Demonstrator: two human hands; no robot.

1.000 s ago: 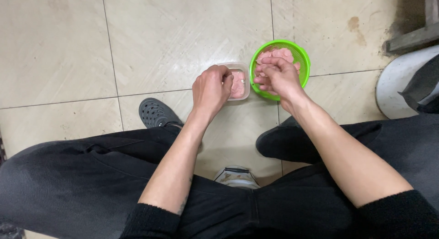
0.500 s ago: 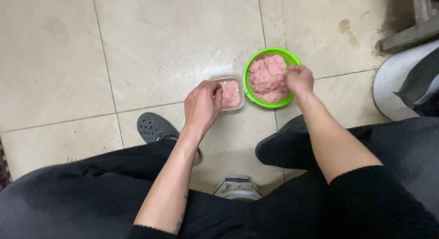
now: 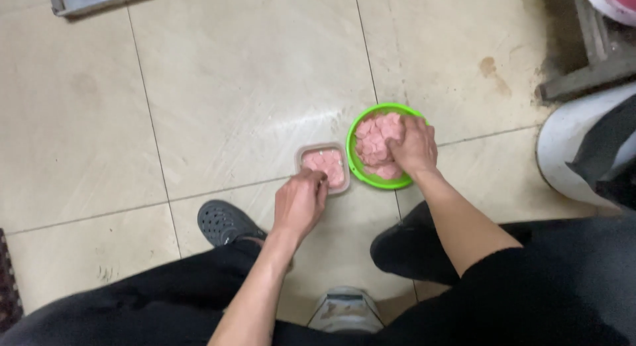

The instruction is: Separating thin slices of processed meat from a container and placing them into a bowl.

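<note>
A green bowl (image 3: 371,177) full of pink raw meat slices (image 3: 372,141) stands on the tiled floor. My right hand (image 3: 413,146) is down in the bowl, fingers curled into the meat. Left of the bowl sits a small clear plastic box (image 3: 302,154) with some pink meat slices in it. My left hand (image 3: 301,201) rests at the box's near edge, fingers bent against its rim.
My dark shoes (image 3: 225,221) and black trousers fill the lower view. A small white object (image 3: 344,309) lies between my legs. A white tub (image 3: 570,154) stands at the right, a metal frame leg (image 3: 583,74) behind it.
My right hand has gone from above the bowl down into the meat. My left hand has slid back from over the box to its near edge. The view has shifted.
</note>
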